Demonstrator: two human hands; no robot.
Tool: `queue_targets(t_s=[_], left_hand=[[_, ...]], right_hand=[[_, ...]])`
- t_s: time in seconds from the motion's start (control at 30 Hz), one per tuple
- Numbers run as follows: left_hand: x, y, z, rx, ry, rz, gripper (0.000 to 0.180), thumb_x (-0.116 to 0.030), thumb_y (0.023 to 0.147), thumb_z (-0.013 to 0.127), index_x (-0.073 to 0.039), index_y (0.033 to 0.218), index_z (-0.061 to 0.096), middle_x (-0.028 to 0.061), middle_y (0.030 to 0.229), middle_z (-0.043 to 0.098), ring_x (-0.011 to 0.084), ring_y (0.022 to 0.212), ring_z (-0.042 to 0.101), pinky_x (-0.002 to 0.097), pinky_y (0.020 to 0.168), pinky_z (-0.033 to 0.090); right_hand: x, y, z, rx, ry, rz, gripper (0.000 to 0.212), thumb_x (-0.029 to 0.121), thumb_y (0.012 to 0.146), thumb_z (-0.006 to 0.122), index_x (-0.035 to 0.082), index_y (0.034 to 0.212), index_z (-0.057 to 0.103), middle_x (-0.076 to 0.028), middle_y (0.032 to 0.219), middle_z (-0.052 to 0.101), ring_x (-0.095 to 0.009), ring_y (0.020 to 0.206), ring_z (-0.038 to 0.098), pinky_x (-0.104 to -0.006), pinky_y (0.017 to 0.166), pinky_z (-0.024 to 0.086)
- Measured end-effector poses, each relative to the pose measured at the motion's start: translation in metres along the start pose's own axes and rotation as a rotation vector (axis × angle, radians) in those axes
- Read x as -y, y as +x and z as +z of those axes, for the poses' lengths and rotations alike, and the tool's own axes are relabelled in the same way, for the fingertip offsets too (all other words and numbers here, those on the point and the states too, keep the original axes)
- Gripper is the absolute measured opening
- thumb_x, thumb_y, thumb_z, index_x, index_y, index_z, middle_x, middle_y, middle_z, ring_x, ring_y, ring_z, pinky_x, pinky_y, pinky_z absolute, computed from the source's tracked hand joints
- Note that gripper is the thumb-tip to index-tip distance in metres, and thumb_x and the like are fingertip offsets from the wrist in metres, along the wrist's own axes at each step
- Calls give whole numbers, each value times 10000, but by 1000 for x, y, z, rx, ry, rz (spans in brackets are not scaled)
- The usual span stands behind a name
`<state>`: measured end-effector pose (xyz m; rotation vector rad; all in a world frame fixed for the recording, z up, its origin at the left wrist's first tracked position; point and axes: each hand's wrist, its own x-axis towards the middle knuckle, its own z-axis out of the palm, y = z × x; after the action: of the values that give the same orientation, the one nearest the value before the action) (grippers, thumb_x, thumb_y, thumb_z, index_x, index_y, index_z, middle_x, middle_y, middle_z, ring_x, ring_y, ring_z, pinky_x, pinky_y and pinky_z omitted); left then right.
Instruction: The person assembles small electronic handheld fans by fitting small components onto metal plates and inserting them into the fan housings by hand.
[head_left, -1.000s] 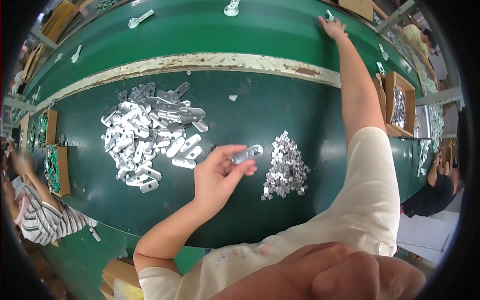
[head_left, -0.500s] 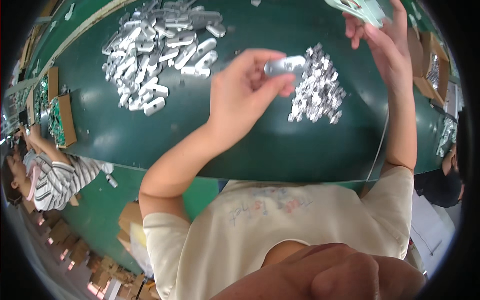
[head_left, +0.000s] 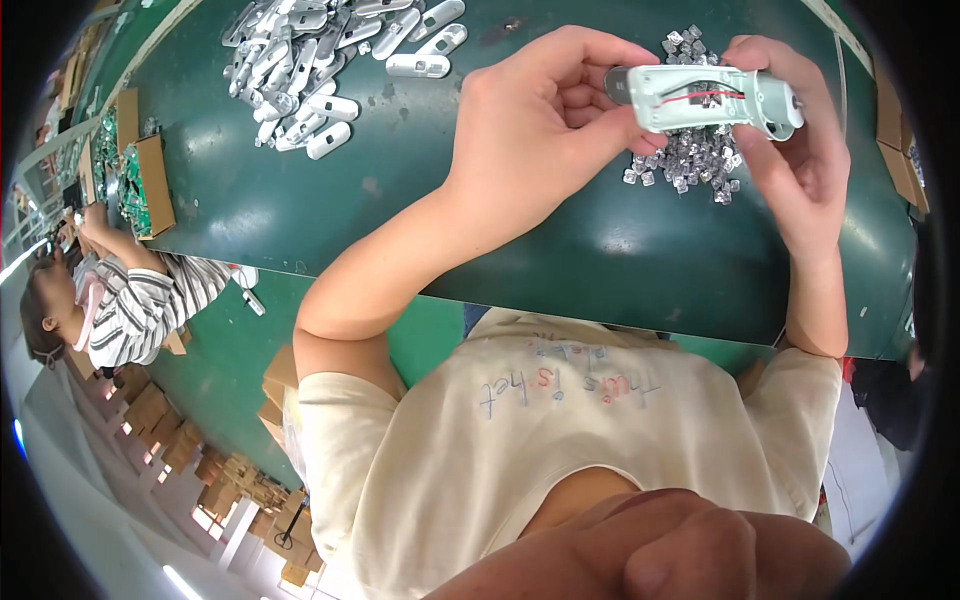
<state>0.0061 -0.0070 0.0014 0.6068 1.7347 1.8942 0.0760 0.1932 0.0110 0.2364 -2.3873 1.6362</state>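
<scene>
While the person sits up close to the green counter (head_left: 400, 225), both hands are raised above it, and the head view looks straight down on them. The left hand (head_left: 560, 130) curls round a grey plate (head_left: 618, 86), whose rounded end pokes out between thumb and fingers, right by the near-white housing (head_left: 685, 82). Its thumb lies along the left end of that housing; whether plate and housing touch, I can't tell from where I stand. The right hand (head_left: 800, 140) grips the housing's round end, thumb below and fingers above and behind. So the housing sits between the two hands, roughly level, its hollow side up, with a red wire (head_left: 700, 96) running inside it.

Just below, partly hidden by the housing and the hands, small silver bits (head_left: 690, 165) lie heaped on the counter. Off to the left, well apart from them, is a loose pile of silver plates (head_left: 310, 75), a few lying singly at its edge.

Farther left stands a box (head_left: 155, 185) of green pieces, and near it sits a co-worker in a striped shirt (head_left: 135, 315). Another box (head_left: 895, 130) shows at the far right. Cartons (head_left: 150, 410) are stacked beyond the green floor (head_left: 225, 345).
</scene>
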Motion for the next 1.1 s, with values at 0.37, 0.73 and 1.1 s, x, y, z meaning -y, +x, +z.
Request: queue_targets(t_s=[0.37, 0.73, 1.1], left_hand=[[-8, 0, -3, -54, 24, -41, 308, 13, 702, 703, 15, 986, 583, 86, 850, 661, 109, 770, 650, 220, 692, 543], [-4, -2, -2, -23, 18, 59, 290, 2, 720, 700, 22, 982, 580, 86, 834, 657, 110, 759, 648, 225, 679, 542], [-5, 3, 6, 19, -12, 87, 280, 1, 793, 631, 47, 1041, 510, 118, 800, 624, 129, 713, 630, 232, 641, 517]], right_hand=[[10, 7, 6, 83, -420, -179, 385, 5, 703, 697, -58, 1048, 539, -162, 1032, 555, -261, 951, 528, -320, 825, 417], [15, 9, 4, 117, -473, -223, 376, 1, 687, 703, -37, 1032, 556, -169, 1007, 557, -260, 910, 534, -318, 783, 435], [6, 0, 13, 68, 191, 252, 441, 42, 715, 675, -39, 1109, 493, -75, 1044, 529, -140, 923, 510, -246, 833, 391]])
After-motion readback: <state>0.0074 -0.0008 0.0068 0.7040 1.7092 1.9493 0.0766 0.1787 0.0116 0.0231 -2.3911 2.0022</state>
